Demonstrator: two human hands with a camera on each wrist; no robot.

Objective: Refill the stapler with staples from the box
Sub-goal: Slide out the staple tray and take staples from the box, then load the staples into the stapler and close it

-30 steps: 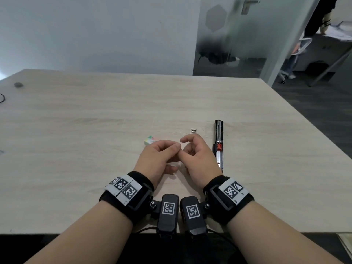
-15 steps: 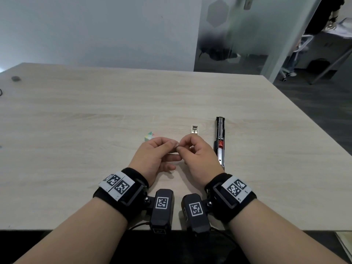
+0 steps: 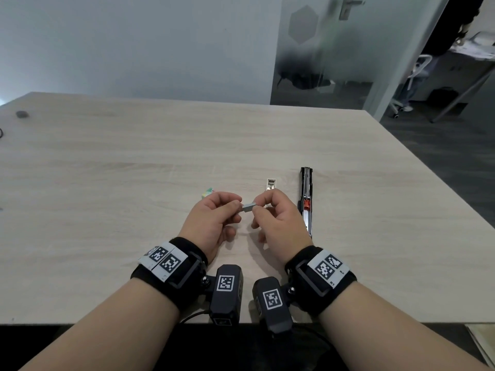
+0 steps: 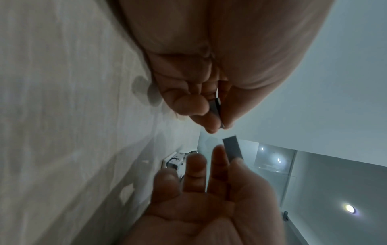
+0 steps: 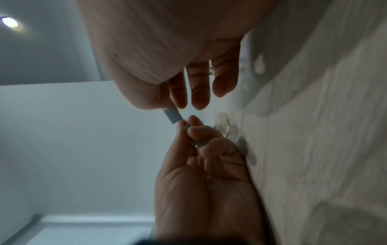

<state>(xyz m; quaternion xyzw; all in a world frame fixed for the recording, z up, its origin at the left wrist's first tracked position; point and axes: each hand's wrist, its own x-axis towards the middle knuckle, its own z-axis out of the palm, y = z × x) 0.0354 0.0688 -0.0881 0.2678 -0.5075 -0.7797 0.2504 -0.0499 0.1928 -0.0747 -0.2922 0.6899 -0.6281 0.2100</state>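
Note:
A short grey staple strip [image 3: 247, 207] hangs just above the table between my two hands. My left hand [image 3: 237, 207] pinches its left end and my right hand [image 3: 257, 207] pinches its right end. The wrist views show two pieces with a small gap: one piece [image 4: 216, 107] in the left hand [image 4: 217, 119], and a second piece [image 5: 172, 116] in the right hand [image 5: 169, 107]. The stapler [image 3: 306, 199] lies opened out flat to the right of my right hand, its red pusher showing. The small white staple tray [image 3: 271, 183] sits just beyond my right hand.
A small colourful box [image 3: 207, 192] lies on the wooden table [image 3: 134, 170] just beyond my left hand. A dark small object [image 3: 22, 114] sits at the far left. The table's right edge runs close to the stapler; a glass door stands behind.
My fingertips were pressed together a second ago. They have drawn slightly apart, and the grey strip now shows between them.

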